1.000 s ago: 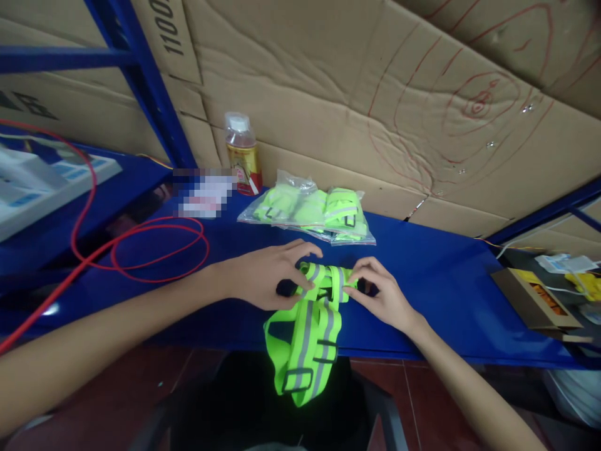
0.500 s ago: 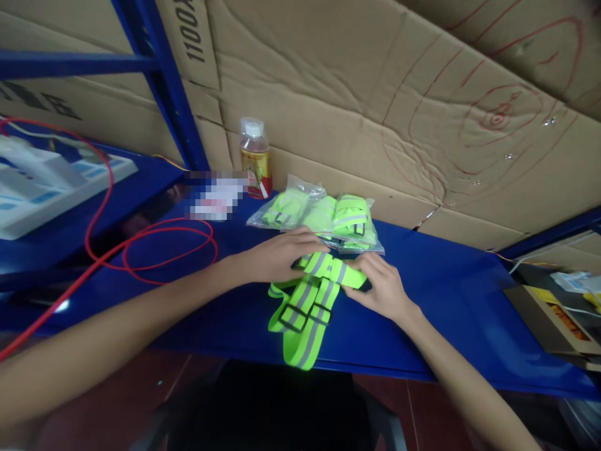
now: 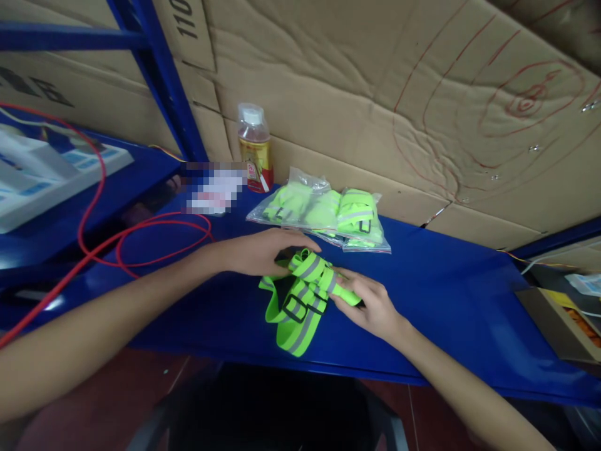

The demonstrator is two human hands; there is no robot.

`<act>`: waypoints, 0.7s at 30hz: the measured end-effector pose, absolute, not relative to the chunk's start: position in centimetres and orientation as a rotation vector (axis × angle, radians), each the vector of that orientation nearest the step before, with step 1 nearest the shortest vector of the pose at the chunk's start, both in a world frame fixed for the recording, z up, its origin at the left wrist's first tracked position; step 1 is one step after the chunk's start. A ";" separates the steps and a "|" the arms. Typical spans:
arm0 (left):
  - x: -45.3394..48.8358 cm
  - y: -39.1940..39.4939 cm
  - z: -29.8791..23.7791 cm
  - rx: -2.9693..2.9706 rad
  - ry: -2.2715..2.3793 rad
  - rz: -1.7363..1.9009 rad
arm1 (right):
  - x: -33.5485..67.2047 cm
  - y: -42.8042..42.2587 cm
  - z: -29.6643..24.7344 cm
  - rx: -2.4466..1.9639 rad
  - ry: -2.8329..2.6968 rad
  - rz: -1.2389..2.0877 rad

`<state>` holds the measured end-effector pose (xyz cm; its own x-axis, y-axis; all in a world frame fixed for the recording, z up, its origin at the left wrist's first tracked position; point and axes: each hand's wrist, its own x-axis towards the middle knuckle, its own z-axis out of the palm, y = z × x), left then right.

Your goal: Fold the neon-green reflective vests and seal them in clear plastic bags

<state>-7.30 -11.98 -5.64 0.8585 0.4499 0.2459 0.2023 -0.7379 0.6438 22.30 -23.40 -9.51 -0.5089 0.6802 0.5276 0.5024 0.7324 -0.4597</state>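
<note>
A neon green reflective strap vest [image 3: 300, 294] with grey stripes and black buckles lies folded on the blue shelf [image 3: 446, 294]. My left hand [image 3: 256, 252] rests on its left end, fingers curled over the fabric. My right hand [image 3: 369, 305] grips the rolled right end of the same vest. The loose straps lie near the shelf's front edge.
Clear bags of folded green vests [image 3: 328, 213] lie just behind my hands. A capped bottle [image 3: 254, 147] stands at the cardboard back wall [image 3: 375, 100]. A red cable [image 3: 154, 241] loops at left. An open cardboard box [image 3: 558, 322] sits at right.
The vest straps that hung over the shelf's front edge have been pulled up onto the shelf and bunched together. Both hands stayed on the vest and moved closer.
</note>
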 end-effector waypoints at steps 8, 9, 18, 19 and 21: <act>-9.3 -14.1 -2.5 2.446 0.466 0.379 | 22.6 -22.6 -9.6 -1.201 -1.808 0.286; -9.1 -14.2 -2.9 2.473 0.488 0.324 | 22.9 -22.5 -9.6 -1.242 -1.776 0.285; -10.2 -13.4 -4.2 2.677 0.841 0.258 | 24.4 -21.7 -10.8 -1.279 -1.645 0.265; -10.3 -13.5 -3.8 2.653 0.815 0.252 | 24.4 -21.9 -10.7 -1.270 -1.656 0.237; -10.0 -14.1 -3.1 2.509 0.703 0.206 | 24.3 -22.3 -10.4 -1.226 -1.727 0.131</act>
